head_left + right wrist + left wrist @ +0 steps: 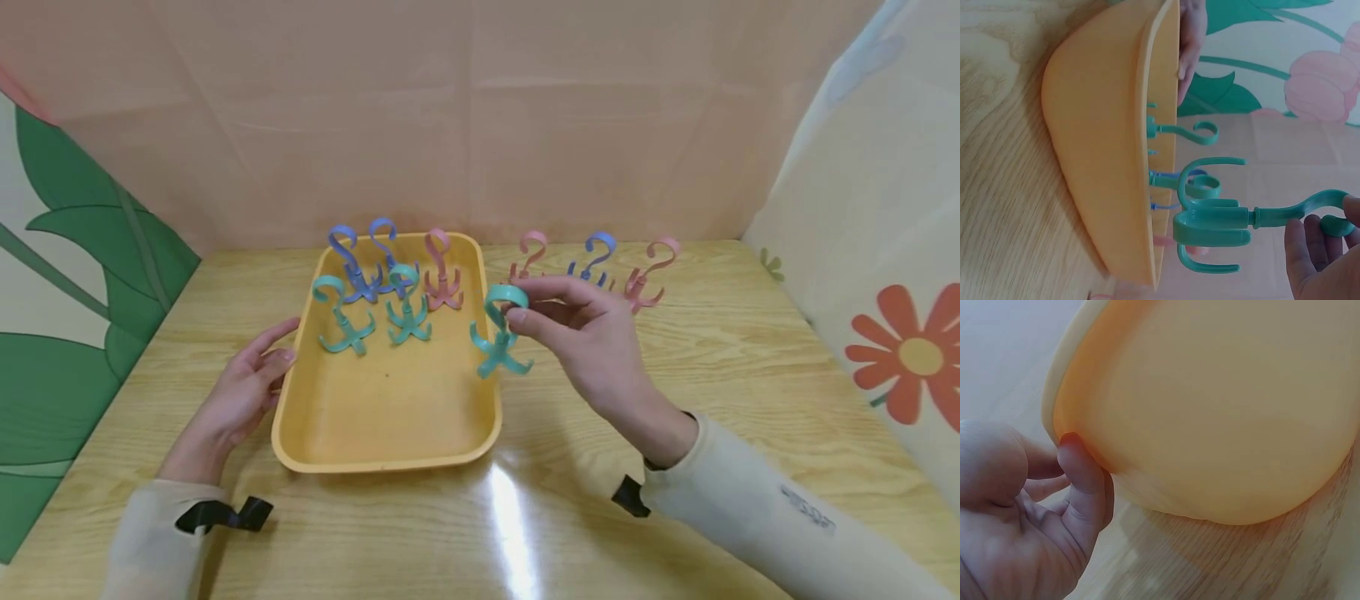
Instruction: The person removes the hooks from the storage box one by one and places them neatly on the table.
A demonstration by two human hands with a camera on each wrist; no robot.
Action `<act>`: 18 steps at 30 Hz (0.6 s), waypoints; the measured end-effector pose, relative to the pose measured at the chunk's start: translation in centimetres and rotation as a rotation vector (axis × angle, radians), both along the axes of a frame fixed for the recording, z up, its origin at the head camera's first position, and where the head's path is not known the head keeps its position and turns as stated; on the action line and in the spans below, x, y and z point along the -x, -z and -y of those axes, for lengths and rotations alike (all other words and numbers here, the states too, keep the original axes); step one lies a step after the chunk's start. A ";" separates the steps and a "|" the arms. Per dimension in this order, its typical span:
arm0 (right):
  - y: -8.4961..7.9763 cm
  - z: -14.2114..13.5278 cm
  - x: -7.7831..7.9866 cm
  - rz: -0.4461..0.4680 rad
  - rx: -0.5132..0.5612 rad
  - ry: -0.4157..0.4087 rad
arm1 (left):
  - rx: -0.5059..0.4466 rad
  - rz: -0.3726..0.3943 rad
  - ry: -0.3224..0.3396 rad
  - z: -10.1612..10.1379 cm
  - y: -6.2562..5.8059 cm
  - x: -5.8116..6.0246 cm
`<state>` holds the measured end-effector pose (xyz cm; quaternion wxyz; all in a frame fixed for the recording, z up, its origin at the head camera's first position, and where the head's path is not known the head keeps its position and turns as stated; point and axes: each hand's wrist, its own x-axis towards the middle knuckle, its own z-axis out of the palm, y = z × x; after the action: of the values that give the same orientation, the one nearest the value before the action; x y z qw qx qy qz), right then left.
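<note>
My right hand (600, 342) pinches a green multi-pronged hook hanger (1216, 225) by its curled top. The hanger hangs prongs down at the right rim of a yellow tray (390, 465), overlapping that rim in the head view. My left hand (238, 392) grips the tray's left side, with its fingertips (1072, 445) at the rim in the left wrist view. Inside the tray stand two green hangers (407, 321), two blue ones (362, 285) and a pink one (444, 287), all toward its back half.
Beyond my right hand, on the wooden table (720, 400), are two pink hangers (637, 287) and a blue hanger (600, 244), partly hidden by the hand. A pinkish backdrop (375, 125) rises behind the table. Printed sheets with leaves (67, 400) and a red flower (921, 357) flank it.
</note>
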<state>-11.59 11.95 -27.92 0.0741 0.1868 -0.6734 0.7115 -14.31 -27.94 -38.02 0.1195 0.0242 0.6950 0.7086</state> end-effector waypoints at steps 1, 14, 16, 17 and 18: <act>0.1 -0.3 0.0 -0.003 -0.003 0.009 | 0.005 0.000 -0.001 0.0 0.0 0.0; 0.8 -4.9 0.3 0.029 0.056 0.075 | -0.010 -0.005 0.007 0.0 0.0 -0.2; 0.9 -5.7 0.4 0.037 0.072 0.091 | -0.011 -0.009 0.009 0.0 0.0 -0.2; 0.9 -6.1 0.5 0.041 0.081 0.093 | -0.012 -0.010 0.010 0.0 0.0 -0.2; 1.0 -6.5 0.5 0.044 0.090 0.096 | -0.013 -0.010 0.012 0.0 0.0 -0.2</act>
<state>-12.11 18.46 -28.89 0.1019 0.1350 -0.6503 0.7406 -14.14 -27.89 -38.02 0.1200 0.0324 0.6908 0.7123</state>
